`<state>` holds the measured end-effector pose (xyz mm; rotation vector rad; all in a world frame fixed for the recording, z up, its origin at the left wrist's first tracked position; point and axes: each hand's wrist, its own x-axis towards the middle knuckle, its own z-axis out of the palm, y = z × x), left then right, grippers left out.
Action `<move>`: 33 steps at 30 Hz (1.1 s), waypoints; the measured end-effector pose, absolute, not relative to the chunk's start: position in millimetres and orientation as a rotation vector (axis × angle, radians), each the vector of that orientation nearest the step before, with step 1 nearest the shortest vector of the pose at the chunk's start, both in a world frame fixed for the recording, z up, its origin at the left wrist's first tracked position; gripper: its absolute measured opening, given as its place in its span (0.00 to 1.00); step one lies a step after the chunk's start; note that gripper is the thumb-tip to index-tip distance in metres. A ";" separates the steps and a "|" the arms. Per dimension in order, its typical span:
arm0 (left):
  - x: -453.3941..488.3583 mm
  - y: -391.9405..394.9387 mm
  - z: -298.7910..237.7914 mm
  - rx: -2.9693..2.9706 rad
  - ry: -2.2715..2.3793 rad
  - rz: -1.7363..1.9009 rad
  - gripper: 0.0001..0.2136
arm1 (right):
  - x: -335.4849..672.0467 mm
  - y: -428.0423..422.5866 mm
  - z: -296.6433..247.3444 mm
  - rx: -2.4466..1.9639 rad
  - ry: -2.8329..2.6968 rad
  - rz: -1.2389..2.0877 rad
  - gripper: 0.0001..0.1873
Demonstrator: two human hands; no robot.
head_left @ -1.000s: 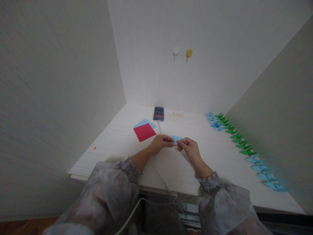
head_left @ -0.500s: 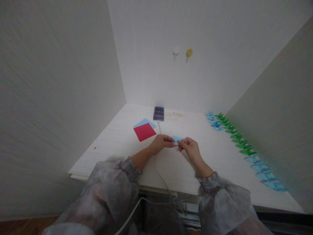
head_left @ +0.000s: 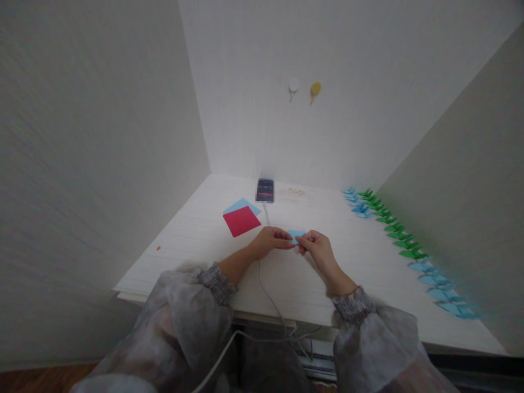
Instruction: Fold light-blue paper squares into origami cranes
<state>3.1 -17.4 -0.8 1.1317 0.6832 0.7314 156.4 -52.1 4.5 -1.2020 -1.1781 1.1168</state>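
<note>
A small piece of folded light-blue paper point(head_left: 296, 233) is held just above the white table, pinched from both sides. My left hand point(head_left: 270, 242) grips its left edge between thumb and fingers. At its right edge, my right hand point(head_left: 317, 246) is closed on the same paper, thumb on the near side. Fingertips cover part of the paper, so its exact folds cannot be made out. To the left of my left hand lie a red paper square point(head_left: 241, 221) and, partly under it, a light-blue sheet point(head_left: 244, 205).
A phone point(head_left: 265, 190) stands near the back wall, its white cable point(head_left: 268, 295) running over the table's front edge. Rows of green folded paper cranes point(head_left: 403, 241) and blue ones point(head_left: 444, 295) line the right side. An orange scrap point(head_left: 158, 248) lies at left.
Both hands stay nearly in place on the light-blue paper. A little less of the paper shows between the fingers now. The view has shifted very slightly.
</note>
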 end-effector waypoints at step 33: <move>0.2 -19.3 -3.0 1.054 0.602 0.662 0.15 | 163.5 -52.1 3.8 -1.102 -1.044 1.339 0.14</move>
